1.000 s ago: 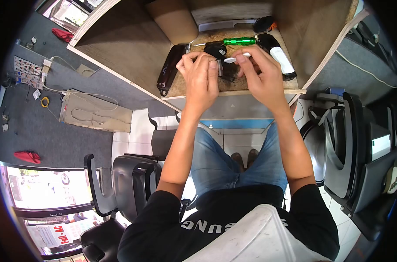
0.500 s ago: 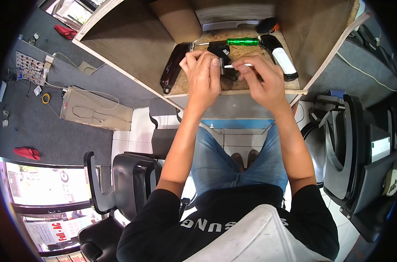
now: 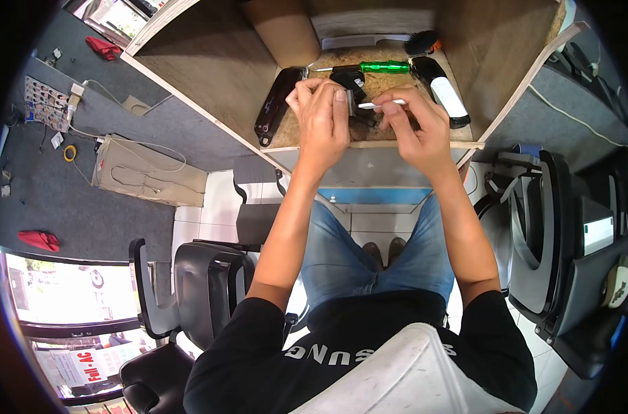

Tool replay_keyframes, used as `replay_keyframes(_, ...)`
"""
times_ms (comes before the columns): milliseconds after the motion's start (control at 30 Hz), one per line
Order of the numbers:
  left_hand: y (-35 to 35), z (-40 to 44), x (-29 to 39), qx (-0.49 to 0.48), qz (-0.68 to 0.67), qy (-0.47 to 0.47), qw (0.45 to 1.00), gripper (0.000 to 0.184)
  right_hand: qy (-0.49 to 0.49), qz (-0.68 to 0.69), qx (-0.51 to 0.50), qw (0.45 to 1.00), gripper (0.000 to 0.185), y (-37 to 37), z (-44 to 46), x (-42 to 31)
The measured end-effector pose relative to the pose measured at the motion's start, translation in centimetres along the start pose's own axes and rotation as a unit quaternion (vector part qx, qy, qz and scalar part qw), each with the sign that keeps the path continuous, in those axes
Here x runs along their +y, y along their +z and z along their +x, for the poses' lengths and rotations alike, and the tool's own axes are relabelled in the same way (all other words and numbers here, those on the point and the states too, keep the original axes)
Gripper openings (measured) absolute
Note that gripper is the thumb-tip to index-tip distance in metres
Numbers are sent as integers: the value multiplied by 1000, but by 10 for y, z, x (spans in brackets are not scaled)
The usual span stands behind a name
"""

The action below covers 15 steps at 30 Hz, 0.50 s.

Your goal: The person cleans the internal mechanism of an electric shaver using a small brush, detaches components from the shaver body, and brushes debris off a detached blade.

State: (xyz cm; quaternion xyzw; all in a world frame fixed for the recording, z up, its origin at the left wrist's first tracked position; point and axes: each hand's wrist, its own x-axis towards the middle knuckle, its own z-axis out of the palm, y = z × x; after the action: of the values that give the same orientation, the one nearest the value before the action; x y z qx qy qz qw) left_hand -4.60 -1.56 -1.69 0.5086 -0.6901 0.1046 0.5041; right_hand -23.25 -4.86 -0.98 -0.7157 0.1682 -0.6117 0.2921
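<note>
My left hand (image 3: 319, 123) is closed around a small flat metal piece (image 3: 350, 103), perhaps a hair clipper blade; the fingers cover part of it. In my right hand (image 3: 419, 130) a thin white stick (image 3: 397, 102) is pinched between thumb and fingers. Its tip points left, close beside the metal piece; whether they touch I cannot tell. A dark maroon hair clipper (image 3: 279, 105) lies left of my left hand. Beyond the hands are a green-handled screwdriver (image 3: 385, 67) and a black object (image 3: 350, 79). To the right rests a black and white clipper (image 3: 444, 93).
The wooden cubby (image 3: 507, 62) has side walls and a front edge below my wrists. A pale comb (image 3: 366, 41) and a black brush (image 3: 419, 43) lie at its back. Black chairs (image 3: 210, 290) stand on both sides. A cardboard box (image 3: 148, 172) is at left.
The white stick has shifted slightly right, its tip drawing back from the metal piece. My left hand stays nearly still, and the camera view has moved a little.
</note>
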Motion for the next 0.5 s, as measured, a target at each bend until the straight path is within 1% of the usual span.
replay_keyframes(100,0,0,2,3,1,-2,1000,17,-23,-54,-41,997,7,-1,1,2)
replay_keyframes(200,0,0,0,-1,7,7,1000,17,-32,-91,-14,995,8,2,2,4)
replay_keyframes(300,0,0,-1,-2,4,0,1000,17,-62,-45,-21,997,8,-1,0,3)
replay_keyframes(400,1,-1,-2,4,7,6,1000,17,-51,-82,-35,995,7,0,2,1)
replay_keyframes(500,0,0,1,0,11,4,1000,18,-23,-56,-15,998,6,-1,0,2)
